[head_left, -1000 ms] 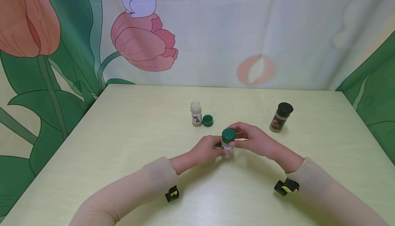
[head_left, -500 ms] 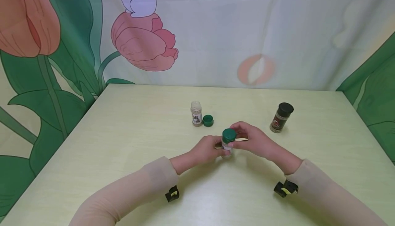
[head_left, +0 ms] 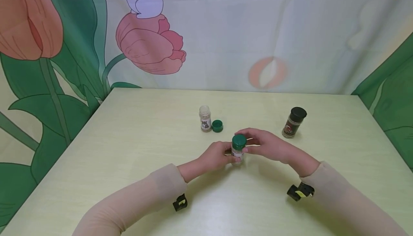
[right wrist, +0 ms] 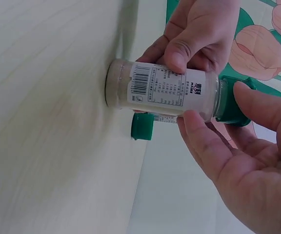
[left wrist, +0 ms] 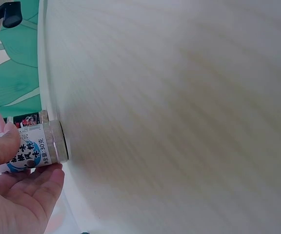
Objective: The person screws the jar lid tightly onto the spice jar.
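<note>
A clear spice jar (right wrist: 165, 87) with a white printed label and pale contents stands upright at the tabletop, between both hands. Its green cap (head_left: 239, 141) sits on the neck. My left hand (head_left: 214, 155) grips the jar's body, thumb across the label in the left wrist view. At the cap is my right hand (head_left: 266, 146), its thumb on one side and fingers reaching round behind; one finger lies along the jar's lower side in the right wrist view. Beyond them stands an uncapped spice jar (head_left: 205, 121), and beside it lies a loose green cap (head_left: 217, 126).
A black-capped spice jar (head_left: 293, 123) stands to the right, past the right hand. The pale wooden table (head_left: 145, 121) ends at a printed curtain (head_left: 219, 42) with flowers. Each wrist bears a small black camera (head_left: 300, 191).
The right hand's fingertips have shifted slightly left round the far side of the cap, and its thumb slightly right. Its wrist has risen a little. The left hand and the jar hold still.
</note>
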Motion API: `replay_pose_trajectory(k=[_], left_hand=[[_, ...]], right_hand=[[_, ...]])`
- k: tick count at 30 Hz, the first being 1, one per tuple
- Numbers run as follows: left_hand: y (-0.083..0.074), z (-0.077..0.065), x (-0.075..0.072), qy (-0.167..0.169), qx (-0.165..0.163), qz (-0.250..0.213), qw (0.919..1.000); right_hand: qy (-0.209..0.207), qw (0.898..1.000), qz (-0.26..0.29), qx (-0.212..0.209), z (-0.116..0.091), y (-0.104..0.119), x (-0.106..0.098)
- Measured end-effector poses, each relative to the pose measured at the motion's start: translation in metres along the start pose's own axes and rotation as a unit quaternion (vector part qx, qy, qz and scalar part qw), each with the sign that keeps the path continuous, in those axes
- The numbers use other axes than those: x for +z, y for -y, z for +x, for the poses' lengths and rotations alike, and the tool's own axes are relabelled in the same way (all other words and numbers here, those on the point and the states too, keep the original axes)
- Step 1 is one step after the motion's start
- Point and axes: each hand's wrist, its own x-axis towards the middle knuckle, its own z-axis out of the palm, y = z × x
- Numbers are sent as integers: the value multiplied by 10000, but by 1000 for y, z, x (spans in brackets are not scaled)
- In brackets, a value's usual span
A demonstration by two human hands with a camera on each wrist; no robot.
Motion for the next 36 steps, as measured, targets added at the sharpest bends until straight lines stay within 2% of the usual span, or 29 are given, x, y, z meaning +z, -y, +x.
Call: replay_pose_trajectory(k=[14,24,27,33,36], left_hand=[[0,0,0,4,-11,-12,10000],[-1,-1,0,9,54,50,10000],[-2,-1,0,9,43,59,10000],[-3,-1,0,4,3,84,10000],[-2,0,0,2,0,80,10000]], right_hand=[[-421,9987,301,11,0,-4,9],[-797,9966,179,-59,0,-6,14],[-683,9975,179,-62,0,-6,13],[51,9999,134,23,0,-3,2],[261,9996,63,18,0,1,-3]])
